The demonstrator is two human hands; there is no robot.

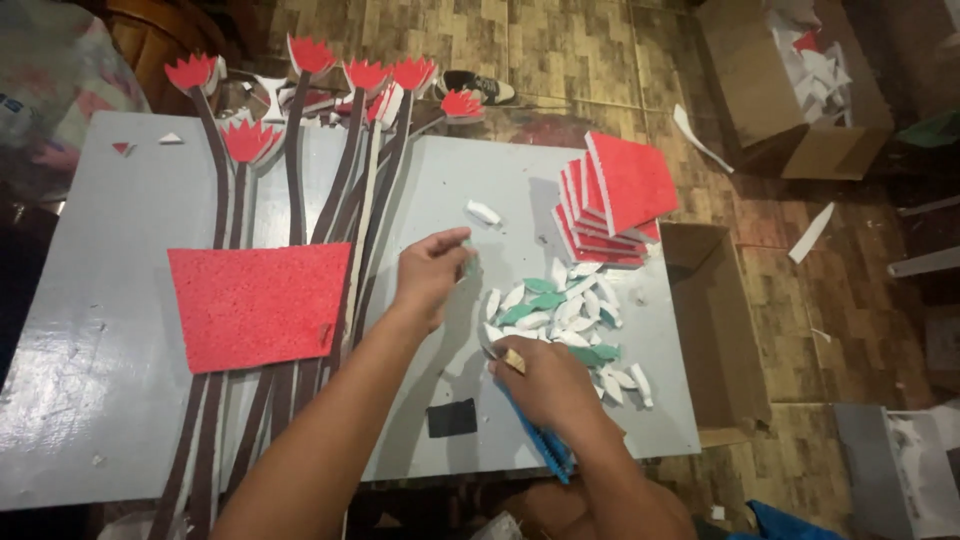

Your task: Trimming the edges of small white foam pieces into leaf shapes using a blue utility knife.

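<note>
My left hand (432,272) is raised over the grey table (90,330), pinching a small green leaf-shaped foam piece (468,265) between thumb and fingers. Beside it stand several long brown foam stems (300,170) topped with red flower shapes (250,140), crossed by a red foam sheet (258,305). My right hand (545,385) rests on the table gripping a blue-handled tool (540,445), its tip by a pile of white and green leaf pieces (565,320). One white piece (483,211) lies apart, farther back.
A fanned stack of red foam squares (615,200) sits at the table's far right. A small black rectangle (452,418) lies near the front edge. Open cardboard boxes stand on the floor, one against the table (715,330) and one with scraps (790,90). A shoe (478,86) lies beyond.
</note>
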